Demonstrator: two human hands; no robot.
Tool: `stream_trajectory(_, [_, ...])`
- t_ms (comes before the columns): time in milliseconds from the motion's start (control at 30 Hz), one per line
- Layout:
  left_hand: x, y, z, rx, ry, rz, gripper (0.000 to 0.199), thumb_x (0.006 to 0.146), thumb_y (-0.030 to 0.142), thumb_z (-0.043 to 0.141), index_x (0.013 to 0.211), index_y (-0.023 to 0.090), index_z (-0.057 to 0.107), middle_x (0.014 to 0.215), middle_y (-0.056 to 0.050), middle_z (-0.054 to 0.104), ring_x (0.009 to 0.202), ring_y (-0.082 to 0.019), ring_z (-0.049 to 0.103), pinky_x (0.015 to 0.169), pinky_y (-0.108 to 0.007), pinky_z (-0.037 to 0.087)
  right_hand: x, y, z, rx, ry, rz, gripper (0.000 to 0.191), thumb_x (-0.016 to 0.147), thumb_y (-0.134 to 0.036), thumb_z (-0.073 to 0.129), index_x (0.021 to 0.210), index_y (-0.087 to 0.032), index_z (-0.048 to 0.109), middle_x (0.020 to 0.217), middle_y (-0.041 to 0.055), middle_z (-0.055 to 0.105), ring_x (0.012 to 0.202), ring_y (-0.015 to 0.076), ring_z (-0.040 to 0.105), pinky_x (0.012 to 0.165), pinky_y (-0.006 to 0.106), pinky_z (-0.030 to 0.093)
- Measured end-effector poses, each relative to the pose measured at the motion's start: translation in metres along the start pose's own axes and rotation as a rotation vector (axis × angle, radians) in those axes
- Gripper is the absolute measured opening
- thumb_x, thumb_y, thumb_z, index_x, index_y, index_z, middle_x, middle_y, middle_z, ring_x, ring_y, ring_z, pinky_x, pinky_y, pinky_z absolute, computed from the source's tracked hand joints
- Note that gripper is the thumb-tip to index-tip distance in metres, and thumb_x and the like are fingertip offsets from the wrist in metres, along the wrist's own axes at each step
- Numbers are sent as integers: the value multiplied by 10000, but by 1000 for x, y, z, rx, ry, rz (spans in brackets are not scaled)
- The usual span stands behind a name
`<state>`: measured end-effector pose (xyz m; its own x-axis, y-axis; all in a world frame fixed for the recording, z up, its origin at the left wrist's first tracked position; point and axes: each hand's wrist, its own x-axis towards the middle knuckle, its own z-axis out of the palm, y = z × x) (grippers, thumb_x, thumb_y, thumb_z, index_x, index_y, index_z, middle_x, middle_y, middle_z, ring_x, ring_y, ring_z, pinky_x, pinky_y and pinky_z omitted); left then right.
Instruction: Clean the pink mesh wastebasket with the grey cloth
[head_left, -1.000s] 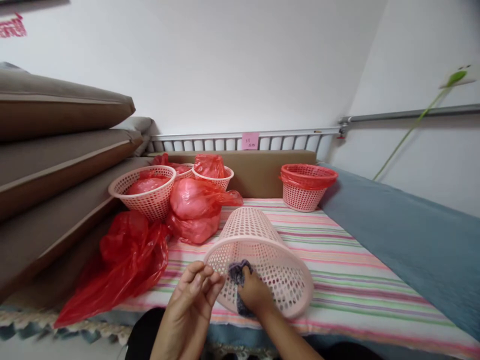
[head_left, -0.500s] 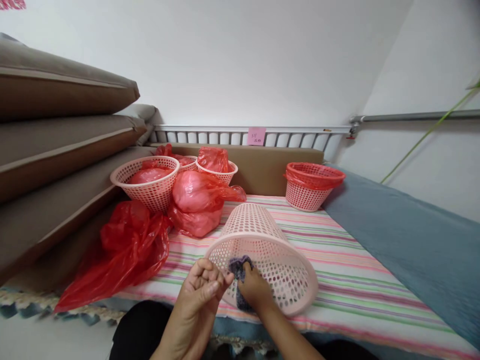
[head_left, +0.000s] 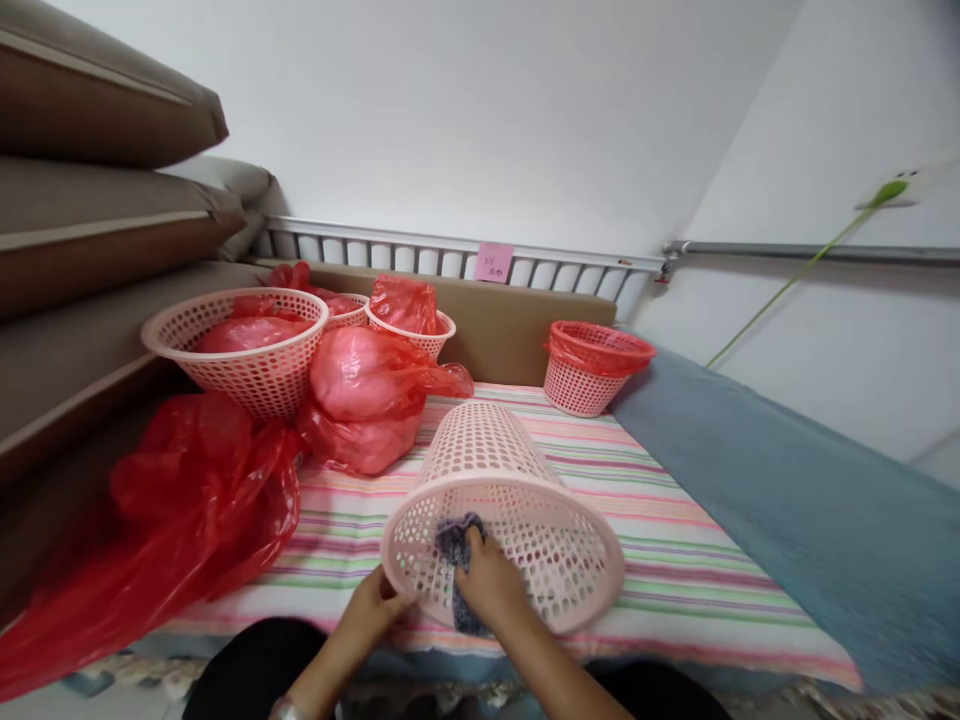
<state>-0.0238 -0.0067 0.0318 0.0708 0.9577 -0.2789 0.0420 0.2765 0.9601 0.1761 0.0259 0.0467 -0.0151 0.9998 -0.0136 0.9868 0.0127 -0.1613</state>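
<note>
A pale pink perforated plastic basket (head_left: 487, 435) lies on its side, its wide mouth facing me. My left hand (head_left: 373, 605) pinches the rim at the lower left, thumb in front and the other fingers partly hidden behind it. Inside the mouth, my right hand (head_left: 491, 582) is closed around a bunched grey-purple cloth (head_left: 457, 540). Part of the cloth hangs below the fingers, over the lower rim.
Left of the basket are a loose red plastic bag (head_left: 195, 480), a filled red bag (head_left: 364, 400) and a pink basket (head_left: 281, 375) with red plastic inside. A red-lined basket (head_left: 581, 385) stands at the back right. Stacked cushions (head_left: 97, 220) rise at the left.
My left hand, raised and free before, has moved down and left onto the basket's rim. The cloth stays in my right hand inside the basket. The view has shifted slightly.
</note>
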Motion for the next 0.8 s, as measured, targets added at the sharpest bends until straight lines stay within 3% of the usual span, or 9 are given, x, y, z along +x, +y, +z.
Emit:
stream_trajectory(67, [6,-6,12,-5,-49,3,486,500,536,757,733,128,634,638,-47,705,611,-189,637,560,-263,471,1,0,1,-14,-3,-5,483,752,-329,517,1215,-211,440,1021,138,587,866,268,613,723,359,443])
stream_trajectory(167, [13,-17,24,-28,-79,-56,515,596,639,637,623,125,602,469,-54,649,406,-153,565,428,-255,414,9,0,-2,-41,-6,4,483,740,-337,523,1204,-219,459,1016,128,598,849,275,617,712,367,447])
stream_trajectory(333, [16,-22,25,-94,-98,-85,469,606,592,656,705,138,600,438,-25,645,364,-124,548,393,-214,386,56,-2,-17,-22,15,42,461,763,-328,509,1207,-200,505,1046,129,632,919,277,614,752,363,451])
stream_trajectory(467, [12,-12,23,-121,-103,-98,458,613,571,658,643,116,621,435,-38,643,358,-111,537,394,-207,387,107,-1,-28,-12,85,-20,416,867,-368,395,1234,-221,525,1307,101,520,1233,281,423,986,391,322])
stream_trajectory(567, [12,-5,22,-143,-118,-100,466,619,571,652,581,107,622,439,-52,644,363,-110,537,397,-209,392,130,1,-31,0,110,-52,462,899,-419,340,1299,-226,471,1385,73,447,1316,270,304,1051,388,234])
stream_trajectory(700, [15,-2,23,-183,-126,-97,492,600,592,661,618,101,633,450,-50,649,382,-120,559,419,-224,436,137,4,-31,9,57,-46,467,904,-400,320,1325,-231,434,1392,70,439,1297,239,347,1032,354,267])
stream_trajectory(800, [17,-4,23,-195,-128,-85,517,599,610,657,620,94,639,457,-56,657,403,-130,583,447,-238,469,130,6,-29,1,-23,5,463,843,-339,419,1286,-207,460,1302,105,522,1189,248,477,937,353,366])
